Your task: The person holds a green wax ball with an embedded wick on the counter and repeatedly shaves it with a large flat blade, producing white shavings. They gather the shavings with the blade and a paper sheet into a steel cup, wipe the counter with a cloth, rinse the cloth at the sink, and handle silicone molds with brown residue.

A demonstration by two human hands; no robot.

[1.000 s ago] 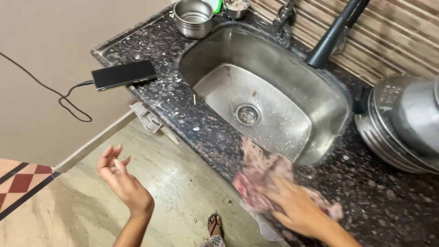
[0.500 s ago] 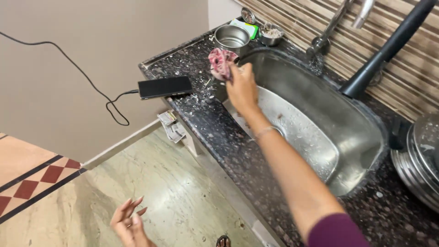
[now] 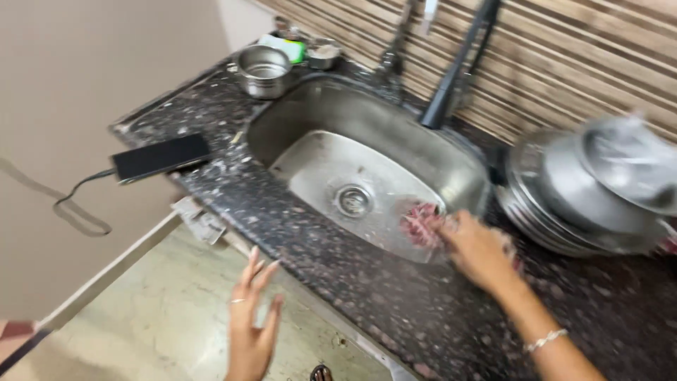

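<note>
at the near right edge of the steel sink, the right hand presses down on a pink and red cloth, palm flat, fingers spread over it rather than curled round it. the frame is blurred here, so i cannot tell how much of the cloth sits under the palm; what shows of it hangs over the sink rim and onto the basin's inner slope, touching the dark speckled counter at the lip. the left hand hangs off the counter's edge above the pale floor, open, fingers apart, holding nothing.

as a judgement of progress: the wiping looks partly done. the counter strip just in front of the sink seems fairly free of bits, while pale flecks still lie on the stone near the black phone with its cable, on the far left. the basin bottom around the drain looks wet and speckled. left to wipe, it seems, are that left end and the ground beside the stacked steel plates on the right. a small steel pot stands at the back left corner, well apart from the cloth.
</note>
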